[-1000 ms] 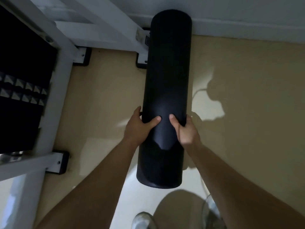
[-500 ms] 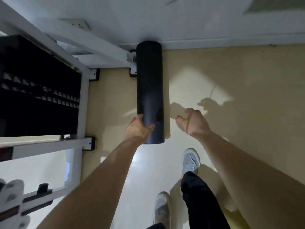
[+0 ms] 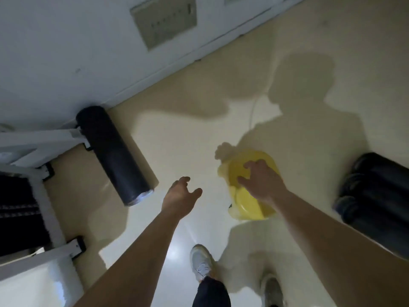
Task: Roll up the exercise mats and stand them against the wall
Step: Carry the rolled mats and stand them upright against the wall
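Mat position: rolled black mat (image 3: 112,155) stands on end at the foot of the wall (image 3: 66,52), just beside a leg of the white rack frame (image 3: 33,140).
Left hand (image 3: 180,197): in the air, fingers loosely spread, holding nothing, apart from the mat.
Right hand (image 3: 261,182): fingers splayed over a yellow plastic object (image 3: 247,209) on the floor (image 3: 199,129); no grip visible, contact cannot be told.
Risk 1: the roll is unheld and no strap shows, so it may loosen and topple.
Risk 2: the floor looks glossy, so the base could slide out from the wall.
Risk 3: the second dark roll (image 3: 376,196) at right lies well away from the wall, so the task looks unfinished.
Long axis: roughly vertical, lower end at the skirting, upper end towards the camera.
Lean: against wall or rack, cannot tell.
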The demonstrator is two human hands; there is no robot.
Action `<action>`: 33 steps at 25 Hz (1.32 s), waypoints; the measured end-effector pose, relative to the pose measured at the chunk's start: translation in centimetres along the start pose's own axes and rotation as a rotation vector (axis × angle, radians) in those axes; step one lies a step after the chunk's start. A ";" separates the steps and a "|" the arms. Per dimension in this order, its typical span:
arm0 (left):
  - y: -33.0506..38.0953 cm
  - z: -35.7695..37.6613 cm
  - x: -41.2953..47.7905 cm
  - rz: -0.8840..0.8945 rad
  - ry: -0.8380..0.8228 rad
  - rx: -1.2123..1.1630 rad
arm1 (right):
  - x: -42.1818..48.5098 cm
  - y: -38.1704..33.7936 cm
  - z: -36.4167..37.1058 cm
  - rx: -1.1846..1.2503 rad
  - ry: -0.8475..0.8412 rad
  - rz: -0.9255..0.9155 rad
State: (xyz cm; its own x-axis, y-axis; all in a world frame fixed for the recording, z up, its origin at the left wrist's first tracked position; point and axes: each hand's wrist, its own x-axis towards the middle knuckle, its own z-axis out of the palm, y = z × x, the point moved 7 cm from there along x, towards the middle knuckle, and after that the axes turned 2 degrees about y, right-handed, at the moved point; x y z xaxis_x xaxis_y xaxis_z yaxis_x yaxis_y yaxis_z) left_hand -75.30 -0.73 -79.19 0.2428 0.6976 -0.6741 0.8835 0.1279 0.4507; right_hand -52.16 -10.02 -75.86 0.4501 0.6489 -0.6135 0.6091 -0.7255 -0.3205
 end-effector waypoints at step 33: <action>32.3 84.1 -0.2 0.024 0.193 0.312 | -11.3 113.4 10.0 0.629 0.375 0.963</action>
State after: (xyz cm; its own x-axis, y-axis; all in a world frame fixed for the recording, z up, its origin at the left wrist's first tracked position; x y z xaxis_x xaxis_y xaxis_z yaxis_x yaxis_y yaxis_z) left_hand -13.10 -56.03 -113.74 0.2109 0.8218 -0.5293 0.9654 -0.0903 0.2444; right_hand 5.28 -101.92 -112.48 0.7689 -0.2684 -0.5803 -0.4576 -0.8649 -0.2063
